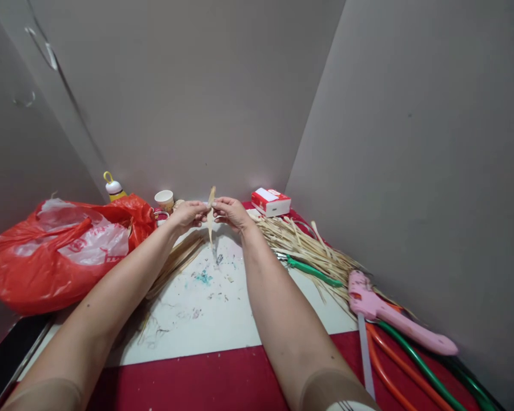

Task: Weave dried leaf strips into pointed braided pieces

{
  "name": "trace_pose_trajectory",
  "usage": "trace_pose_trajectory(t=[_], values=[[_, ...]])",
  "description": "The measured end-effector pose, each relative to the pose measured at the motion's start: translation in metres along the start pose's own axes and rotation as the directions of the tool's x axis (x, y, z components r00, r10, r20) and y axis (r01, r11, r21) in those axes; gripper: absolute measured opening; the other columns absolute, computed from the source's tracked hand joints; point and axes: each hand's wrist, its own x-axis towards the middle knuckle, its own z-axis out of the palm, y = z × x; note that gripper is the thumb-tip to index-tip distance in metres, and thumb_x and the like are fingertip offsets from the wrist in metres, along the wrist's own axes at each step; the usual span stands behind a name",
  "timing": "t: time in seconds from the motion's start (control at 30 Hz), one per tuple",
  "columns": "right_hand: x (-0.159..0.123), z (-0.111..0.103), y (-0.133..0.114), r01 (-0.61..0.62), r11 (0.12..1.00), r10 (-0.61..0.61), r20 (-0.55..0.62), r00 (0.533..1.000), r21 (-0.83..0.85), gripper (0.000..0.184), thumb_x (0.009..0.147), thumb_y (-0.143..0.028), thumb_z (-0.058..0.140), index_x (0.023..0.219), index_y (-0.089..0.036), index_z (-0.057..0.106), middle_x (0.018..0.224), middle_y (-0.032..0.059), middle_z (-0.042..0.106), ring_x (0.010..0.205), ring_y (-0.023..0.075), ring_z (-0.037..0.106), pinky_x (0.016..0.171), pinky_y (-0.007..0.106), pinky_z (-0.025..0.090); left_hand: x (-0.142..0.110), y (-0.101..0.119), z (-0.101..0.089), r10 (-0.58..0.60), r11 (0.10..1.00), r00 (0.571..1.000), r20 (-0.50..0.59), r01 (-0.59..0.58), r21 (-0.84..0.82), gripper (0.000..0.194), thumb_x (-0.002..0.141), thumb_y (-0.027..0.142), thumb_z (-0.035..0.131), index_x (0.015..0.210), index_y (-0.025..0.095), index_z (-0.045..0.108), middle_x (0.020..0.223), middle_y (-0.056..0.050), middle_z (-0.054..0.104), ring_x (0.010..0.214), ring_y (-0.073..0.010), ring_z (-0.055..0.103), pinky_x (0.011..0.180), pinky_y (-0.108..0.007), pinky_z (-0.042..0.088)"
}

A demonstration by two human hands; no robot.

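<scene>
Near the back of the white board [223,325], both arms are stretched forward and the hands meet. Between them stands a pale, dried husk-like strip [211,228], upright and narrowing to a point at the bottom. My left hand [189,216] pinches it from the left. My right hand [232,213] pinches it from the right at about the same height. A bundle of dried pale strips [177,260] lies beside my left forearm and is partly hidden by it. More long dried stalks [312,245] lie to the right of my right hand.
At left is a red plastic bag [34,268], with a yellow bottle [115,187] behind it. A paper cup [164,200] and a tissue pack [270,202] stand along the back. Green-handled pliers [312,271], a pink glue gun [389,314] and orange-and-green handles [411,357] lie right, over red cloth [197,382].
</scene>
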Motion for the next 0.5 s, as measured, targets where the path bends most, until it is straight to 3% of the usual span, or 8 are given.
trace_pose_trajectory(t=[0.13,0.23,0.33,0.43,0.5], values=[[-0.005,0.002,0.0,-0.032,0.999,0.031,-0.025,0.999,-0.031,0.017,0.067,-0.027,0.075,0.07,-0.019,0.059,0.055,-0.0036,0.06,0.05,0.0093,0.053,0.048,0.022,0.047,-0.007,0.004,-0.007,-0.055,0.995,0.997,0.056,0.051,0.085,0.015,0.083,0.018,0.065,0.071,0.014,0.057,0.056,0.002,0.055,0.054,-0.0065,0.056,0.05,-0.02,0.034],[-0.003,-0.003,0.003,-0.036,0.999,0.037,-0.066,0.997,0.005,0.014,0.074,-0.024,0.067,0.07,-0.02,0.054,0.055,-0.0046,0.056,0.05,0.0095,0.052,0.048,0.022,0.045,-0.015,0.009,-0.012,-0.042,0.981,0.995,0.096,0.023,0.192,0.013,0.083,0.022,0.067,0.076,0.013,0.061,0.073,-0.005,0.066,0.054,-0.0072,0.057,0.051,-0.022,0.037],[0.002,-0.012,0.008,0.013,0.997,-0.004,-0.11,0.994,0.078,0.019,0.075,-0.028,0.063,0.068,-0.022,0.047,0.058,-0.0053,0.052,0.053,0.0101,0.054,0.05,0.023,0.046,-0.03,0.019,-0.01,-0.02,0.952,0.991,0.131,-0.021,0.305,0.015,0.082,0.026,0.067,0.078,0.012,0.065,0.074,-0.006,0.066,0.057,-0.0085,0.058,0.056,-0.024,0.04],[0.006,-0.021,0.014,0.071,0.986,-0.047,-0.158,0.986,0.149,0.02,0.072,-0.03,0.063,0.067,-0.022,0.046,0.059,-0.0051,0.05,0.053,0.0106,0.053,0.05,0.024,0.047,-0.055,0.03,-0.001,-0.031,0.878,0.976,0.218,-0.077,0.471,0.015,0.079,0.025,0.068,0.074,0.011,0.068,0.069,-0.006,0.064,0.061,-0.0112,0.06,0.061,-0.027,0.042],[0.009,-0.025,0.018,0.082,0.985,-0.053,-0.181,0.982,0.154,0.021,0.071,-0.032,0.063,0.067,-0.022,0.046,0.059,-0.0047,0.049,0.053,0.0111,0.053,0.05,0.025,0.047,-0.079,0.031,0.007,-0.078,0.776,0.939,0.336,-0.154,0.611,0.014,0.079,0.022,0.065,0.068,0.013,0.068,0.064,-0.005,0.063,0.059,-0.0121,0.059,0.061,-0.028,0.042]])
